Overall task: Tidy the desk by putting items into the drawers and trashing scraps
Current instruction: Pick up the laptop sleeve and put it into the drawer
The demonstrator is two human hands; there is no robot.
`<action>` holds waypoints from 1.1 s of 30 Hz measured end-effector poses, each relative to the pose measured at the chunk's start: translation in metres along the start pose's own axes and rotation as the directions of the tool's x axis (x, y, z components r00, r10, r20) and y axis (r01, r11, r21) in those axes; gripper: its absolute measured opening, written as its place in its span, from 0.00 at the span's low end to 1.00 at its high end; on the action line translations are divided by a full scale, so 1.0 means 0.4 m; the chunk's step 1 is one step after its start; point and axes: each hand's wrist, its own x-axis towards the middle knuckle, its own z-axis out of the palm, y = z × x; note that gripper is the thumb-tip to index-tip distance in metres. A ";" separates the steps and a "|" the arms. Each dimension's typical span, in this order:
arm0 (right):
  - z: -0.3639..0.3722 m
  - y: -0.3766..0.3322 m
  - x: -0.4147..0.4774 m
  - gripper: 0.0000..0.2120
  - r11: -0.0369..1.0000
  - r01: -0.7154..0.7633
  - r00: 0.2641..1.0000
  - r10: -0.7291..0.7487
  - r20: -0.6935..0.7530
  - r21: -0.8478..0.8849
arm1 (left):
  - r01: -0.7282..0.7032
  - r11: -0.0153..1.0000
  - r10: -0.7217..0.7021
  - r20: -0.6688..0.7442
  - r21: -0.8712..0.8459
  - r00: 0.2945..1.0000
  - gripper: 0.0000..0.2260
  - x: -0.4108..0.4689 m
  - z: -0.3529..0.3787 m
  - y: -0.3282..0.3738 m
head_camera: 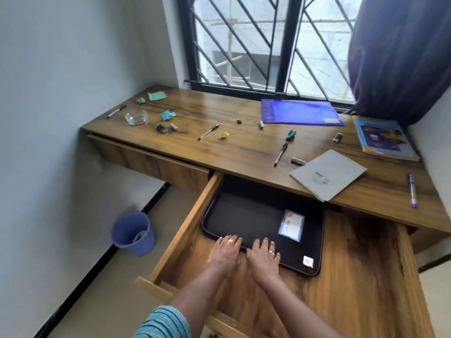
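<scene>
Both hands flat: my left hand (225,250) and right hand (263,257) press, fingers straight, on the black sleeve (249,215) in the open drawer (185,228). Pens (208,132), books (383,139) and scraps (168,115) are left on the table (244,147).

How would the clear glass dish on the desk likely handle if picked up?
The glass dish looks rigid and breakable. Its low, wide shape probably won't tip, though it may slide on the glossy desk.

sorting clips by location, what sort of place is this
Most likely a home study nook: a wooden desk under a barred window, pens and a notebook scattered on it, a small blue bin on the floor.
</scene>
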 end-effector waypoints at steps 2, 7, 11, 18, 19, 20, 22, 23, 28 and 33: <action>0.011 -0.033 -0.009 0.24 0.998 0.054 0.999 -0.054 -0.007 -0.018 | -0.006 1.000 0.006 -0.025 -0.001 1.000 0.24 -0.014 -0.012 -0.022; 0.025 -0.122 -0.032 0.25 0.994 0.107 0.994 -0.108 -0.033 -0.032 | -0.049 0.999 0.050 -0.095 0.011 0.994 0.23 -0.024 -0.044 -0.108; 0.030 -0.220 -0.030 0.26 0.995 0.084 0.991 -0.089 -0.103 -0.053 | -0.123 0.992 0.122 -0.144 0.000 0.982 0.23 -0.016 -0.078 -0.207; 0.047 -0.453 -0.021 0.25 0.998 -0.047 0.962 0.033 -0.271 -0.045 | -0.255 0.967 0.250 -0.219 0.007 0.943 0.23 -0.013 -0.157 -0.407; 0.048 -0.483 -0.017 0.25 0.997 -0.057 0.957 0.040 -0.289 -0.049 | -0.271 0.962 0.268 -0.228 0.018 0.936 0.23 -0.016 -0.169 -0.437; 0.052 -0.519 -0.014 0.25 0.996 -0.070 0.952 0.052 -0.302 -0.049 | -0.285 0.958 0.283 -0.231 0.026 0.931 0.24 -0.018 -0.178 -0.476; 0.046 -0.557 -0.014 0.26 0.995 -0.086 0.946 0.067 -0.318 -0.047 | -0.288 0.958 0.281 -0.250 0.009 0.927 0.25 -0.024 -0.194 -0.518; 0.048 -0.588 -0.016 0.26 0.995 -0.094 0.944 0.076 -0.322 -0.041 | -0.293 0.956 0.285 -0.249 0.005 0.926 0.26 -0.024 -0.202 -0.550; 0.043 -0.693 0.013 0.25 0.994 -0.091 0.932 0.065 -0.356 -0.055 | -0.293 0.956 0.277 -0.276 -0.019 0.921 0.27 0.018 -0.243 -0.645; -0.013 -0.744 0.112 0.25 0.996 -0.093 0.914 0.087 -0.396 0.005 | -0.316 0.946 0.284 -0.285 -0.075 0.916 0.26 0.103 -0.315 -0.669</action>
